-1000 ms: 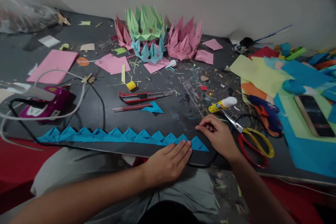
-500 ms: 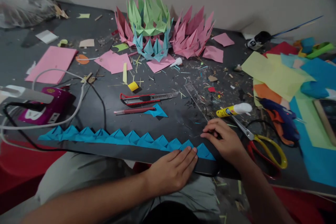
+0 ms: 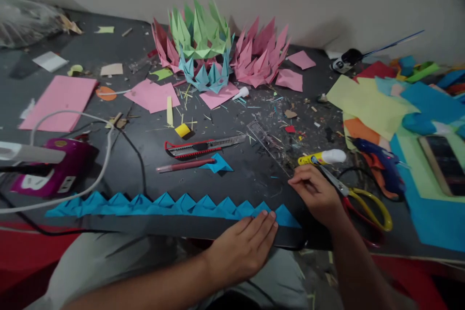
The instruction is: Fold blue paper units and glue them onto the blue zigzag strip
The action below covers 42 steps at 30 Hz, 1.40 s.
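A long strip of folded blue paper triangles (image 3: 185, 205) runs along the front edge of the table. My left hand (image 3: 245, 240) lies flat near its right end, fingers stretched together over the paper. To the right, my right hand (image 3: 317, 193) is raised a little over the table with thumb and forefinger pinched; what they hold, if anything, cannot be made out. A yellow glue stick with a white cap (image 3: 321, 157) lies just beyond that hand. A clear ruler (image 3: 267, 145) reaches toward its fingertips. Scissors with red and yellow handles (image 3: 370, 210) lie beside the wrist.
A red utility knife (image 3: 203, 146) and a reddish pen (image 3: 185, 165) touching a small blue folded piece (image 3: 220, 163) lie mid-table. Folded paper crowns (image 3: 199, 34) stand behind. A glue gun (image 3: 381, 164), phone (image 3: 443, 164) and coloured sheets are right; cables (image 3: 109, 150) cross left.
The camera view has shifted slightly. My right hand has moved a little, its fingers drawn closer together near the glue stick. The left hand stays on the blue strip.
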### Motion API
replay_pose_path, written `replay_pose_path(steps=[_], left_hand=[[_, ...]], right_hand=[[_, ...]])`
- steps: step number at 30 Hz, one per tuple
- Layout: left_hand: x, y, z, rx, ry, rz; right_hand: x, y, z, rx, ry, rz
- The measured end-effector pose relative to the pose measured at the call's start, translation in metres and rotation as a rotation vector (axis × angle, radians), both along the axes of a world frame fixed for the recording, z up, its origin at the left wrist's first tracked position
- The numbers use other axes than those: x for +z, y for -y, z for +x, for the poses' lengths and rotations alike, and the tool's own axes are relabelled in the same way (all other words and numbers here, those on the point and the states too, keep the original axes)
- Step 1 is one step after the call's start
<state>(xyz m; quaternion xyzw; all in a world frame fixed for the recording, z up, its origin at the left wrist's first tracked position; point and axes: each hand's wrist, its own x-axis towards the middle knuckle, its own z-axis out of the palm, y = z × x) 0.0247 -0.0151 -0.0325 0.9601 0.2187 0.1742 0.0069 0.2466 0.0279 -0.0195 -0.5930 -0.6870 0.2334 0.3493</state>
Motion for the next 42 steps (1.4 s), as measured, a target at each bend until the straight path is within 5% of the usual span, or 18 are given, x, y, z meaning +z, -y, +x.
replay_pose_path(steps=[11,17,42], left_hand=[[0.0012,-0.0032,0.0020,-0.032,-0.010,0.042],[-0.0026,-0.0024,0.0031,-0.007,0.012,0.043],[0.0013,-0.0045,0.0083,0.031,0.081,-0.031]], right_hand=[[0.0000,-0.0012,0.0049,0.100,-0.025,-0.096],[0.0015,-0.0034,0.0018,-0.028,-0.137,-0.112],[0.0021,-0.0088,0.0000,-0.013,-0.173,-0.118]])
